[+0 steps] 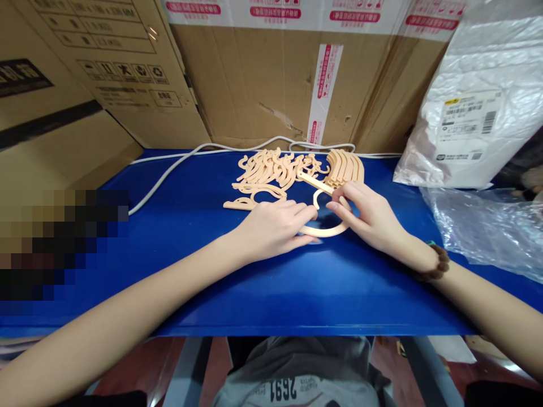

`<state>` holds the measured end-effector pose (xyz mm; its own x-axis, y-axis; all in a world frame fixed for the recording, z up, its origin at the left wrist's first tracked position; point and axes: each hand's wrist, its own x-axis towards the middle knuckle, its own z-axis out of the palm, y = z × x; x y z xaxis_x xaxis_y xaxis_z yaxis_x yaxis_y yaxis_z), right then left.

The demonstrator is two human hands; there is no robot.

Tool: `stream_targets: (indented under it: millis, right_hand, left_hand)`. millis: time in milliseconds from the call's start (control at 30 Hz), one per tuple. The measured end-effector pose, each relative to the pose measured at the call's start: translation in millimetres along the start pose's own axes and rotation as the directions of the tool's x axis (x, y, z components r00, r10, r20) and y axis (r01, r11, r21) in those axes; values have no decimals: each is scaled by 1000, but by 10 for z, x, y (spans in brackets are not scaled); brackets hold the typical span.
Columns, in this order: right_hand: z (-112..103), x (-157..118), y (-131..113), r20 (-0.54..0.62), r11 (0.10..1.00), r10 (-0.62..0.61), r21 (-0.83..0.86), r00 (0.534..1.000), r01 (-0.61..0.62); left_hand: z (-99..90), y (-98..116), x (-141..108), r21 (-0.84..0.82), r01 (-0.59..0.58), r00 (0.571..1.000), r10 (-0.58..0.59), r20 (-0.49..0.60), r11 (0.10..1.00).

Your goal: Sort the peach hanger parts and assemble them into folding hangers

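Observation:
A beige plastic folding hanger [326, 232], with a curved bar, a straight arm and a hook, is held between my hands just above the blue table. My left hand [278, 226] pinches the left end of its curved bar. With thumb and fingers closed, my right hand [367, 212] grips the right side, where the straight arm [314, 181] meets the rest; the joint itself is hidden by the fingers. Behind my hands lie a loose pile of beige hook-shaped pieces [271, 167] and a neat stack of curved arms [347, 168]. Other beige hanger pieces [237, 203] lie beyond my left hand.
Cardboard boxes [254, 85] wall off the back and left of the blue table [254, 294]. A white cable [169, 169] runs along the rear. On the right are a white plastic parcel bag [470, 113] and clear plastic wrap [487, 232]. A blurred patch covers the left side.

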<state>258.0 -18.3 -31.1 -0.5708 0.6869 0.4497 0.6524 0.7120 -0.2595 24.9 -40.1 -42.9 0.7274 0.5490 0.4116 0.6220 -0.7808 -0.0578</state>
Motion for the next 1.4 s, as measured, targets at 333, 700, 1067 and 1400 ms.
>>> stream_targets:
  millis: [333, 700, 1067, 1400]
  right_hand:
    - [15, -2, 46, 64, 998, -26, -47, 998, 29]
    - [69, -28, 98, 113, 997, 27, -81, 993, -18]
    - [92, -29, 125, 141, 992, 0, -127, 990, 18]
    - [110, -36, 167, 160, 992, 8, -125, 987, 13]
  left_hand:
    - [2, -125, 14, -20, -45, 999, 45, -17, 999]
    - [90, -132, 11, 8, -56, 998, 56, 21, 998]
    - [110, -57, 29, 9, -102, 995, 101, 17, 995]
    - [69, -37, 94, -85, -50, 996, 56, 67, 995]
